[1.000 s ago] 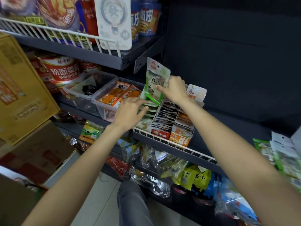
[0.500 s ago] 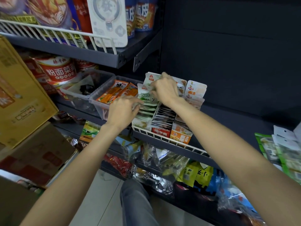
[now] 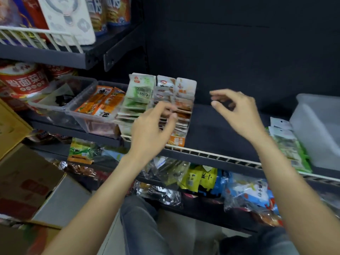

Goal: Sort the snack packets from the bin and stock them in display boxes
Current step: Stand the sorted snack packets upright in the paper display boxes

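Observation:
Three rows of small snack packets stand in display boxes [image 3: 177,141] on the dark middle shelf: a green-and-white row [image 3: 137,94] on the left, a dark middle row [image 3: 163,89] and an orange row [image 3: 184,92] on the right. My left hand [image 3: 152,127] hovers in front of the rows, fingers loosely curled, holding nothing. My right hand [image 3: 237,113] is off to the right of the boxes above bare shelf, fingers relaxed and empty. A pile of green packets [image 3: 288,144] lies further right on the same shelf.
Two clear tubs [image 3: 86,107] with orange packets sit left of the boxes. A translucent bin [image 3: 320,129] stands at the far right. A white wire rail [image 3: 211,156] edges the shelf. Cardboard boxes [image 3: 27,181] stand at the lower left; bagged snacks [image 3: 200,179] fill the shelf below.
My right hand has let go of the green packet, now set at the back of the green row, and has moved right. My left hand has pulled back from the rows.

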